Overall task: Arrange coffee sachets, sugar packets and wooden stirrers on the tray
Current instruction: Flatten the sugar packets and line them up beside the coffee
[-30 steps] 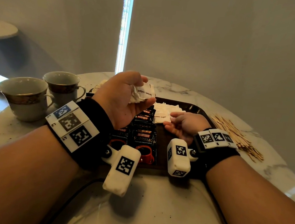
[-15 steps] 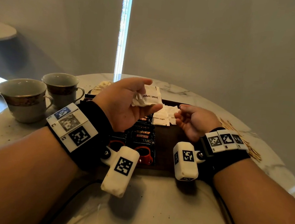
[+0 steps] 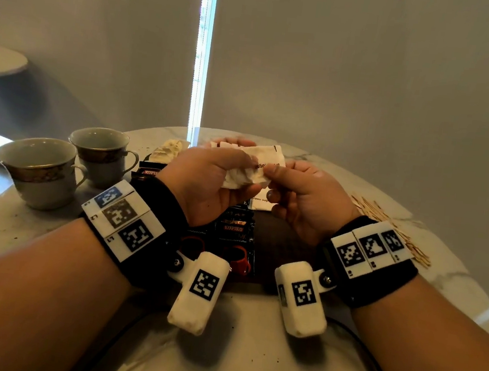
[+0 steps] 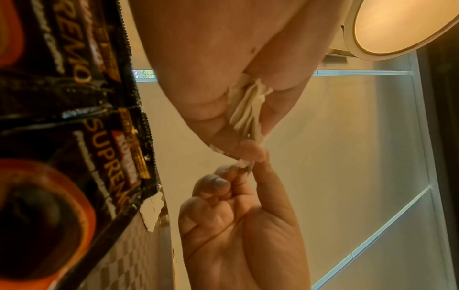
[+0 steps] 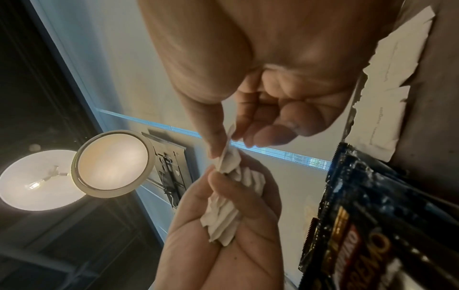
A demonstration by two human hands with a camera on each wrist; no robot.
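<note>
We sit at a round marble table (image 3: 247, 365) and look down at our two hands, raised together above a dark tray (image 3: 273, 243). Our left hand (image 3: 207, 181) clenches a crumpled bunch of white sugar packets (image 3: 254, 168) in its curled fingers. Our right hand (image 3: 305, 198) pinches the edge of one packet from that bunch between thumb and forefinger, the other fingers curled in; we judge it is drawing a single packet out to lay it down. As for progress, the coffee sachets (image 3: 233, 233) already lie on the tray's left half, black packs with red cups printed on them, overlapping in a column from near to far. Just right of them, at the far end of the tray, a few sugar packets (image 3: 261, 201) lie flat, mostly hidden behind our hands, so the sugar is part done while the bunch in our left hand waits its turn. The wooden stirrers (image 3: 390, 229) sit in a loose heap on the table to the right, off the tray, and look untouched. So we judge one group finished, one under way and one not begun. The near right part of the tray shows bare dark wood. To the left stand two cups (image 3: 41, 168), and a crumpled pale wrapper (image 3: 169, 149) lies at the far side, near the tray's far left corner.
</note>
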